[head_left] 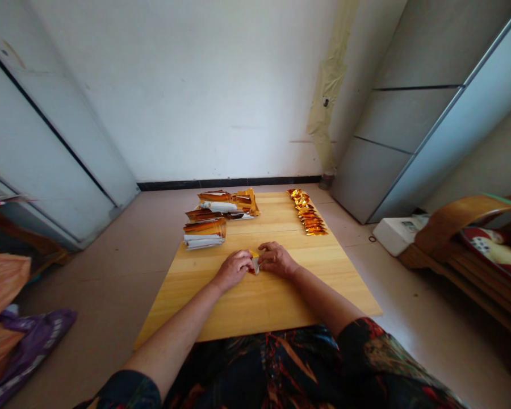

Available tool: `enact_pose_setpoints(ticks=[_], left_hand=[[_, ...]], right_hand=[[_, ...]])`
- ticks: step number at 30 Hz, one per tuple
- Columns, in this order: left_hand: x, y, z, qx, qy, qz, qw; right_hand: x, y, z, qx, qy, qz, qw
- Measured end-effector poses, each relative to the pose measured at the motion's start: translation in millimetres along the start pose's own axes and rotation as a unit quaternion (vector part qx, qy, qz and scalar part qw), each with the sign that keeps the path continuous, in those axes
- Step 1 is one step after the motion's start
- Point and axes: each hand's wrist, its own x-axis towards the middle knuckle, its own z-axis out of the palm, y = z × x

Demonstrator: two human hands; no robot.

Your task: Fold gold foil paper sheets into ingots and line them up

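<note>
Between my hands, at the middle of the wooden board (pixel 255 307), is a small piece of gold and white foil paper (pixel 255 264), partly hidden by fingers. My left hand (pixel 235 269) closes on its left side. On its right side my right hand (pixel 277 260) has bent fingers pressed to the paper. Beyond my left hand lie stacks of gold-brown and white foil sheets (pixel 206 230). A row of shiny folded gold foil pieces (pixel 309 215) runs along the far right of the board.
Behind the board is a white wall (pixel 221 102) with a black skirting. A grey fridge-like cabinet (pixel 392 125) stands at back right. A white box (pixel 396 236) and a wooden bench (pixel 464 244) are at right. A purple bag (pixel 38 341) lies on the left.
</note>
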Motion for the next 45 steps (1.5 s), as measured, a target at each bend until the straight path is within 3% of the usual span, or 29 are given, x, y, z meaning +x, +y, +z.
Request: enact_pose_setpoints(ticks=[8,13,19,22,30,34,42,45], left_hand=[[0.1,3.2,-1.5,-0.003,0.006,0.010,1.000],[-0.4,2.7,-0.7,-0.015,0.018,0.012,1.000],[-0.5,-1.1,0.6,-0.008,0.009,0.009,1.000],[0.7,-2.6,0.3,-0.010,0.000,0.007,1.000],[1.9,-7.2,3.3,-0.015,0.009,0.017,1.000],[1.9,-5.0,2.8,-0.013,0.008,0.015,1.000],[2.5,0.7,0.4,-0.013,0.009,0.016,1.000],[2.2,1.0,0.7,-0.016,0.015,0.016,1.000]], right_hand=[[1.7,0.4,1.0,0.056,-0.028,-0.022,0.998],[4.4,-2.4,4.4,0.122,0.010,-0.007,0.992],[-7.8,2.7,-6.3,-0.020,-0.053,0.015,0.998],[-9.1,7.2,-10.7,-0.035,-0.064,0.034,0.997],[-2.1,5.1,-1.8,-0.023,-0.007,0.013,1.000],[0.3,3.3,3.3,0.015,0.012,-0.004,1.000],[13.1,-5.4,-1.2,0.085,-0.035,-0.037,0.995],[13.5,-7.3,-1.0,0.154,-0.024,0.002,0.988]])
